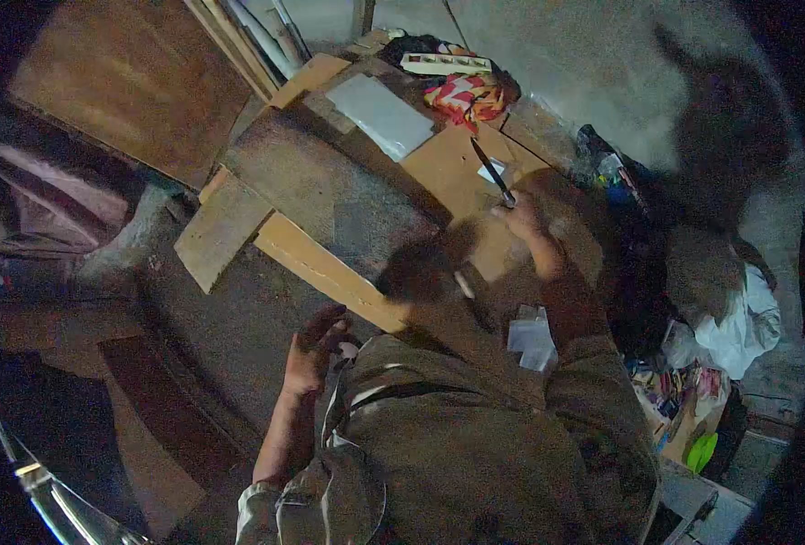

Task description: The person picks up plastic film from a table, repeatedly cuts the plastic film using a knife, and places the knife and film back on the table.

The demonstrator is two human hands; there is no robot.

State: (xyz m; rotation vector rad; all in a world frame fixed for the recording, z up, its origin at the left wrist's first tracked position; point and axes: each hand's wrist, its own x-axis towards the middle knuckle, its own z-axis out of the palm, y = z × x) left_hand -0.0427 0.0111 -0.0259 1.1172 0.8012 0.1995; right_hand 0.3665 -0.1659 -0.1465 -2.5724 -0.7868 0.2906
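My right hand is closed around one end of a long, thin, dark tool that looks like a knife. Its far end points away from me over a brown cardboard sheet. Beside the tool lies a small white square. My left hand hangs in front of my clothing, fingers loosely bent and apart, with nothing visible in it. Just beyond that hand lies a long cardboard strip. A small pale stick-like piece and a clear plastic bag lie nearer my body.
A white plastic-covered packet, a red and yellow cloth and a white power strip sit at the far side. A brown board stands at the upper left. Bags and clutter line the right side.
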